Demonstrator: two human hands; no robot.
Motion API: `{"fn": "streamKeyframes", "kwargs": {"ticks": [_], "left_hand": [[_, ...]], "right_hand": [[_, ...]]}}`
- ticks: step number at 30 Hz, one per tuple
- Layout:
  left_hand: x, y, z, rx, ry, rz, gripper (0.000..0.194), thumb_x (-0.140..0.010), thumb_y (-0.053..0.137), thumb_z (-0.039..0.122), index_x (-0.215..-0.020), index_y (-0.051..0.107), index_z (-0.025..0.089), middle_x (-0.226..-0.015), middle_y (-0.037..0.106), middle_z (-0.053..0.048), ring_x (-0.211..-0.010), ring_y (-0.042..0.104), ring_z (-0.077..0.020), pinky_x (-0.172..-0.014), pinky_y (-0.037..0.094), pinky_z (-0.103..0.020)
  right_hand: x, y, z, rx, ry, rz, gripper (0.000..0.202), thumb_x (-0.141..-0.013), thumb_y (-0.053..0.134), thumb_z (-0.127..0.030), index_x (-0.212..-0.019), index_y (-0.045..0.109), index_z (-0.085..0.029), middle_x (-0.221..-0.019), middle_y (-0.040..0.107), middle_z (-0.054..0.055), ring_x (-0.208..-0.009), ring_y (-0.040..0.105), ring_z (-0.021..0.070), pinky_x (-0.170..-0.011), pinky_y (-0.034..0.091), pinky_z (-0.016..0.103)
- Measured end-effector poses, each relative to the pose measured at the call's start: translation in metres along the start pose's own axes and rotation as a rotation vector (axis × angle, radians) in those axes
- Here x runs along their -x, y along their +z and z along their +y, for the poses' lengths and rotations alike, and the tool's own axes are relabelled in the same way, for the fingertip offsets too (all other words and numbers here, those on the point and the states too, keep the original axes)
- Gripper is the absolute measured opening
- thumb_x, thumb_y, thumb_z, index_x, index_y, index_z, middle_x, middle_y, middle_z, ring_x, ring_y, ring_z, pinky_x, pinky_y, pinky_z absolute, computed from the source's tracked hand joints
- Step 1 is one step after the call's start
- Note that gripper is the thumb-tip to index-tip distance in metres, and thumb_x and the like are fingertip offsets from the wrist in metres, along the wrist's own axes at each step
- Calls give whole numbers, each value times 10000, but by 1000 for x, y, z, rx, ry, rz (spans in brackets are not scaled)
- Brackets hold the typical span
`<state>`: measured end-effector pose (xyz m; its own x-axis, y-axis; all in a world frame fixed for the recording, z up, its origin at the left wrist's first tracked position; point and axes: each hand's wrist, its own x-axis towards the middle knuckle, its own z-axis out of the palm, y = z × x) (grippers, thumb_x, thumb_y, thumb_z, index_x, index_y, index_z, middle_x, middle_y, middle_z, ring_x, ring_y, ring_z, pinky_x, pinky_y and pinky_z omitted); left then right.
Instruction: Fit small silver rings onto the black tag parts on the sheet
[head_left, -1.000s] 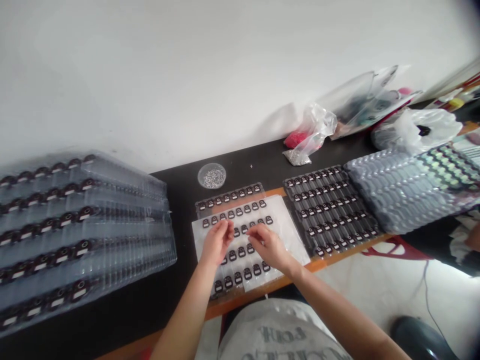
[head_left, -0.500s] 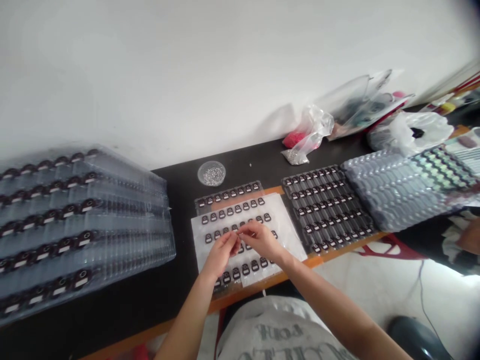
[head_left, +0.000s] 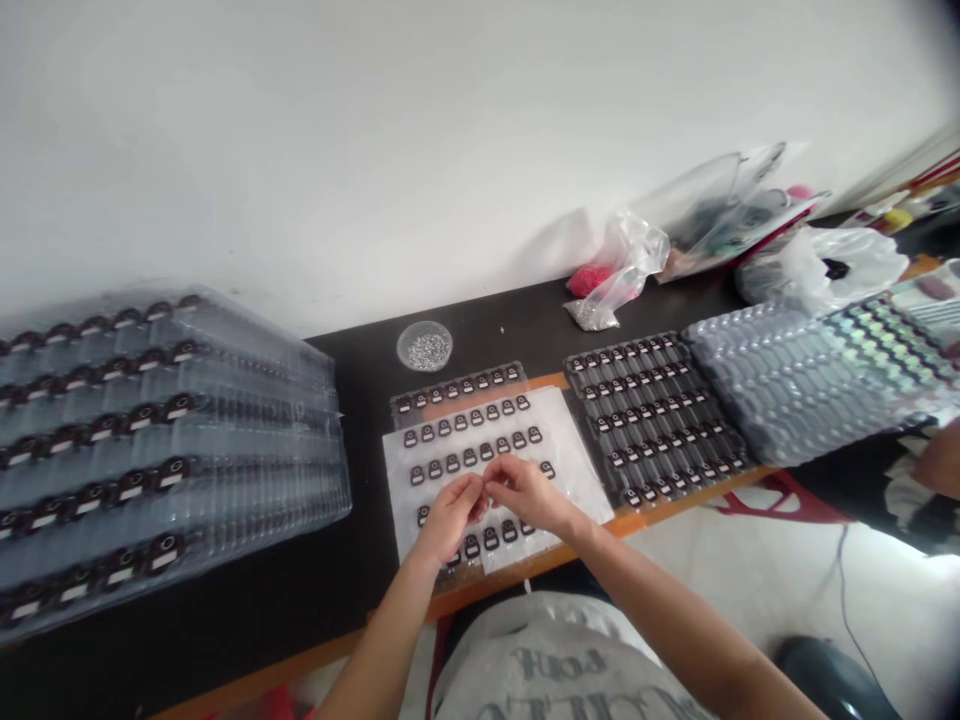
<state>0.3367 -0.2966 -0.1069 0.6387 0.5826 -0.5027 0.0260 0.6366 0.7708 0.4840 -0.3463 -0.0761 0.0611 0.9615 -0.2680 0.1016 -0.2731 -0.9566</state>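
My left hand (head_left: 453,515) and my right hand (head_left: 525,492) meet fingertip to fingertip above a clear tray (head_left: 459,388) that holds rows of small dark pieces with white labels. Both hands are pinched closed. Whatever lies between the fingertips is too small to make out. A white sheet (head_left: 574,470) lies under or within the middle rows of the tray. Several dark labelled pieces (head_left: 470,457) show just beyond my fingers, while others are hidden beneath my hands.
To the left rises a tall stack of filled clear trays (head_left: 262,430). A round dish of tiny silvery bits (head_left: 424,347) stands behind. Rightward are another filled tray (head_left: 652,415), more clear trays (head_left: 772,370), plastic bags (head_left: 626,260) and part of another person (head_left: 941,460).
Both hands have shifted slightly right and down, still joined at the fingertips. More of the row behind them shows now.
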Motion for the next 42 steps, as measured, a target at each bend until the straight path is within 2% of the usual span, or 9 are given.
{"fn": "streamKeyframes", "kwargs": {"ticks": [6, 15, 21, 25, 29, 42], "left_hand": [[-5, 4, -10, -24, 44, 70, 333, -770, 559, 494, -629, 544, 193, -519, 412, 30, -485, 348, -103, -476, 238, -250], [-12, 9, -12, 57, 9, 97, 311, -762, 586, 454, -668, 531, 164, -549, 449, 47, -488, 362, -74, -484, 262, -218], [-18, 17, -6, 74, -2, 140, 269, -732, 641, 400, -677, 554, 152, -530, 458, 50, -480, 358, -62, -478, 253, -204], [-18, 22, -1, 96, -29, 149, 224, -713, 669, 358, -708, 594, 146, -543, 483, 43, -492, 381, -61, -488, 276, -199], [-16, 20, 2, 147, -76, 128, 199, -700, 685, 329, -744, 629, 143, -579, 524, 29, -516, 420, -61, -513, 312, -194], [-12, 12, 11, 139, -148, 91, 198, -673, 706, 311, -717, 625, 136, -564, 526, 19, -512, 426, -57, -504, 310, -185]], "right_hand": [[2, 1, 6, -39, 30, 9, 47, -817, 484, -177, -817, 531, -183, -680, 606, -22, -612, 596, 106, -582, 470, 215], [1, 3, 18, -88, 26, 74, 82, -827, 490, -213, -885, 543, -190, -707, 592, -19, -590, 587, 106, -563, 478, 222], [5, 0, 18, 132, -32, 192, 69, -838, 463, -176, -849, 529, -196, -699, 571, -16, -608, 560, 111, -602, 458, 234], [6, -3, 17, 311, -141, 254, 74, -818, 475, -139, -836, 529, -186, -781, 553, 15, -689, 541, 133, -654, 450, 254], [5, -5, 18, 396, -209, 235, 83, -830, 464, -131, -847, 527, -182, -817, 537, 31, -727, 530, 146, -684, 445, 266], [-3, -12, 20, 360, -285, 94, 130, -840, 460, -89, -843, 545, -188, -828, 546, 32, -786, 531, 152, -727, 449, 273]]}}
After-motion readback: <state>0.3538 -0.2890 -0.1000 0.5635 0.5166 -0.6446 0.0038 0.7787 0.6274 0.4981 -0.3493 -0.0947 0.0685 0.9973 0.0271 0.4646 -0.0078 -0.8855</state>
